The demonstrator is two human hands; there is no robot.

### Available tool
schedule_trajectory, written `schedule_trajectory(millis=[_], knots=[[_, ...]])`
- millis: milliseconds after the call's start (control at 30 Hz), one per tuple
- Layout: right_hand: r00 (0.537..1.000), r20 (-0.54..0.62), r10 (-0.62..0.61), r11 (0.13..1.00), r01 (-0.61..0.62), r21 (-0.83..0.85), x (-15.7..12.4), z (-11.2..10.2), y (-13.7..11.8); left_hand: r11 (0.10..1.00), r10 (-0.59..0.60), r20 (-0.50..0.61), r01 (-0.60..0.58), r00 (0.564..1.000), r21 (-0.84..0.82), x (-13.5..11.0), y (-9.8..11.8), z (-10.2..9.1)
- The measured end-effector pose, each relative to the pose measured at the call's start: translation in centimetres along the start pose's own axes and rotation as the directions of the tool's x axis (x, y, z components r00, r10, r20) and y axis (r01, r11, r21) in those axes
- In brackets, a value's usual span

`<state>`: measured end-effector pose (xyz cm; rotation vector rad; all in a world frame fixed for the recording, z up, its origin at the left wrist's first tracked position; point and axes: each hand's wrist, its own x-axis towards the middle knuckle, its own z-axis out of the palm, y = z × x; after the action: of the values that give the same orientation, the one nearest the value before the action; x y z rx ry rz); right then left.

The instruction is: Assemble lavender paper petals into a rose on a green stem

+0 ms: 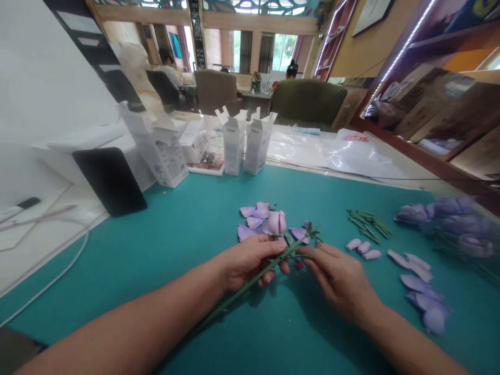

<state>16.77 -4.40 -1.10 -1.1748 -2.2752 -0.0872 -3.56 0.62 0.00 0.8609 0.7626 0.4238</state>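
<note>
My left hand [246,260] is closed around a green artificial flower stem [238,295], which slants from the lower left up to a leafy green tip [311,232]. Close beside it, my right hand [346,276] pinches a thin green side branch [302,255] of that stem. A pale purple flower bud [277,222] shows just beyond my left fingers; what supports it is hidden. Loose purple petals [250,232] lie on the teal mat [187,229] around it. Small red pieces [299,264] are visible between my hands.
On the right are green stem pieces [369,224], small pale petals [363,248], larger petals [425,297] and wrapped purple flowers [457,224]. White boxes [234,148] and a black tablet-like panel [111,179] stand along the far and left edges. People sit in the background.
</note>
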Motion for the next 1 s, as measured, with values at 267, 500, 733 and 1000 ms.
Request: schedule_trajectory(millis=[267,500,733,1000], knots=[[0.999,-0.019,0.035,0.999,-0.035,0.018,0.1,0.1,0.2,0.998,-0.058,0.055,0.057,0.997,0.016,0.0,0.1,0.1],[0.996,0.005,0.088,0.993,-0.088,0.08,0.1,0.5,0.7,0.998,-0.058,0.073,0.058,0.996,0.004,0.0,0.2,0.1],[0.996,0.042,0.075,0.988,-0.08,0.136,0.0,0.8,1.2,0.998,-0.063,0.109,0.063,0.992,-0.003,-0.2,-0.1,0.1],[0.98,0.057,0.189,0.966,-0.196,0.166,0.0,1.3,3.0,0.998,0.054,-0.019,-0.054,0.998,-0.024,-0.2,0.8,-0.2]])
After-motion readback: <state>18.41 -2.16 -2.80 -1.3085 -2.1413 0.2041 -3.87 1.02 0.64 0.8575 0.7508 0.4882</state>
